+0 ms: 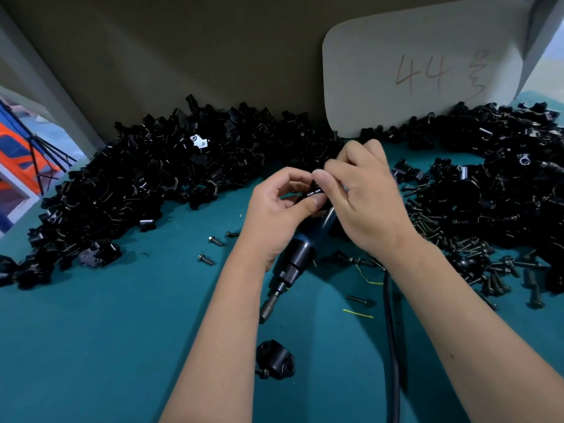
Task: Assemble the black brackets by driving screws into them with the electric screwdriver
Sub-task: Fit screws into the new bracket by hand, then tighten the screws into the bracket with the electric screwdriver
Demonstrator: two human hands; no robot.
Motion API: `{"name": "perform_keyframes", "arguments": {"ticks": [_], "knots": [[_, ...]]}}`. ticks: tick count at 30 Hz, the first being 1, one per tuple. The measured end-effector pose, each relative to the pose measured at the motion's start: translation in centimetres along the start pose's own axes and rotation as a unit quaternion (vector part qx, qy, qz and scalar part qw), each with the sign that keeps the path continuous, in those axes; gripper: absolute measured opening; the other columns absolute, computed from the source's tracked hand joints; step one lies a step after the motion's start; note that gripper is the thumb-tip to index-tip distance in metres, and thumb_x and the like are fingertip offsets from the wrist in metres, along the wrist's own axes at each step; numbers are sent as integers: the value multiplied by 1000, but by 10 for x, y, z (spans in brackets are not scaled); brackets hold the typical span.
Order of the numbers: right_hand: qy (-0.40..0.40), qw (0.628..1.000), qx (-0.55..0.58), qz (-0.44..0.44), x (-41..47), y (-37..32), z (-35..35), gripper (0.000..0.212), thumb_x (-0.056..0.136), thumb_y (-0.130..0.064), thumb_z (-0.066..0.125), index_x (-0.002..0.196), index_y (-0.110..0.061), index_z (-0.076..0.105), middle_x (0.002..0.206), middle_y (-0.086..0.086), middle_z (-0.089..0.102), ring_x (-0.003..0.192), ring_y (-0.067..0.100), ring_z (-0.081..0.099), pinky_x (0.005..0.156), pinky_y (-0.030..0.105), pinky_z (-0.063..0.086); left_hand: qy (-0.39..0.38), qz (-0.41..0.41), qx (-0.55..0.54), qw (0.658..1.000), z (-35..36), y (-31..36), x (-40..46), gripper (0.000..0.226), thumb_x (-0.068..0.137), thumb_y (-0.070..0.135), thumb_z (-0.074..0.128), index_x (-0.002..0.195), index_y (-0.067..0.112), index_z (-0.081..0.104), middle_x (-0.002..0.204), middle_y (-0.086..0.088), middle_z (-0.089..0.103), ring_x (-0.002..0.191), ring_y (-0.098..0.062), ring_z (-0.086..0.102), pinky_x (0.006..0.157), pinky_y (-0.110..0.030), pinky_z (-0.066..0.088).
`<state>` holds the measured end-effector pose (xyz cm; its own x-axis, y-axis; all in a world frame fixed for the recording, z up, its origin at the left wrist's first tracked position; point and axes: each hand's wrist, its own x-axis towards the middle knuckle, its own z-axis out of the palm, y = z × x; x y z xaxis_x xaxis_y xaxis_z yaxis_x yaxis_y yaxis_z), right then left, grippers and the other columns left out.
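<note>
My left hand (280, 206) and my right hand (363, 196) meet above the middle of the teal table, both pinching one small black bracket (317, 192) between thumbs and fingertips. Most of that bracket is hidden by my fingers. The electric screwdriver (297, 257) lies on the table under my hands, its blue-black body angled, its bit tip pointing toward me at the lower left. Its black cable (392, 346) runs down toward the near edge. One assembled black bracket (274, 358) with a screw in it sits close to me.
A big heap of black bracket halves (146, 184) fills the left and back. Another heap (503, 184) with several loose screws (457, 239) lies at the right. Three stray screws (215, 241) lie left of the screwdriver. A white card marked 44 (421, 74) leans on the back wall.
</note>
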<state>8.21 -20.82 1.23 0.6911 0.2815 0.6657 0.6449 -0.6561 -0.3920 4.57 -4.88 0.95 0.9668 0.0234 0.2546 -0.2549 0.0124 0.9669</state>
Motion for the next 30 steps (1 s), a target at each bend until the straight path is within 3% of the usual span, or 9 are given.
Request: {"name": "perform_keyframes", "arguments": {"ticks": [5, 9, 12, 16, 19, 22, 24, 27, 30], "knots": [[-4, 998, 24, 62, -2, 5, -5, 46, 110, -50, 25, 86, -20, 50, 86, -1, 50, 88, 27, 44, 81, 42, 40, 17, -19, -64, 998, 6, 0, 0, 17, 91, -7, 69, 100, 9, 69, 87, 0, 68, 73, -11, 69, 73, -25, 58], [-38, 997, 58, 31, -2, 10, -6, 34, 111, -32, 40, 85, -14, 52, 86, 4, 46, 82, 24, 45, 75, 43, 42, 22, -53, -158, 986, 4, 5, -2, 12, 92, 2, 68, 97, 11, 70, 87, -3, 69, 72, -19, 70, 71, -22, 57], [5, 997, 68, 37, 2, 4, -6, 49, 109, -37, 49, 67, -11, 49, 68, 1, 45, 64, 20, 43, 60, 38, 36, 3, -73, -195, 978, 4, 7, -4, 11, 92, 6, 66, 102, 11, 68, 90, -2, 69, 76, -19, 70, 73, -21, 56], [-5, 994, 70, 82, 2, -10, -11, 62, 106, -60, 34, 55, -24, 31, 48, -6, 34, 48, 15, 36, 51, 34, 26, -7, -98, -209, 973, 7, 9, -3, 15, 103, 7, 53, 115, 5, 60, 92, -1, 73, 81, -14, 70, 79, -24, 58], [-18, 989, 33, 146, -1, -15, -10, 65, 105, -63, 25, 55, -24, 33, 48, -6, 40, 48, 14, 40, 52, 34, 24, 41, -113, -221, 968, 5, 9, -2, 9, 102, 11, 54, 99, 10, 63, 87, -2, 72, 73, -14, 68, 70, -22, 56], [-7, 969, -49, 242, -1, -12, -3, 51, 103, -62, 42, 84, -15, 48, 70, 0, 54, 63, 26, 50, 57, 36, 33, 98, -138, -260, 951, -2, 8, 2, 15, 103, 15, 51, 99, 5, 61, 98, -16, 69, 67, -19, 61, 54, -20, 49], [-33, 953, -61, 296, -5, -18, 4, 58, 94, -69, 55, 106, -14, 40, 84, 4, 53, 71, 28, 49, 61, 36, 37, 122, -163, -280, 938, -6, 6, 3, 20, 104, 17, 46, 97, 3, 58, 96, -22, 69, 64, -20, 56, 49, -19, 44], [-54, 949, -80, 300, -11, -32, 14, 82, 78, -81, 67, 112, -16, 30, 86, 3, 49, 71, 28, 47, 57, 35, 38, 157, -192, -263, 932, -11, 3, 3, 22, 102, 19, 43, 95, 2, 55, 86, -22, 70, 61, -20, 53, 45, -20, 40], [-75, 946, -96, 300, -9, -34, 15, 85, 72, -73, 79, 107, -19, 23, 81, 0, 44, 65, 25, 45, 49, 32, 31, 168, -205, -232, 936, -14, 1, 3, 31, 103, 29, 44, 96, 1, 56, 83, -22, 71, 59, -19, 53, 43, -21, 36]]}}
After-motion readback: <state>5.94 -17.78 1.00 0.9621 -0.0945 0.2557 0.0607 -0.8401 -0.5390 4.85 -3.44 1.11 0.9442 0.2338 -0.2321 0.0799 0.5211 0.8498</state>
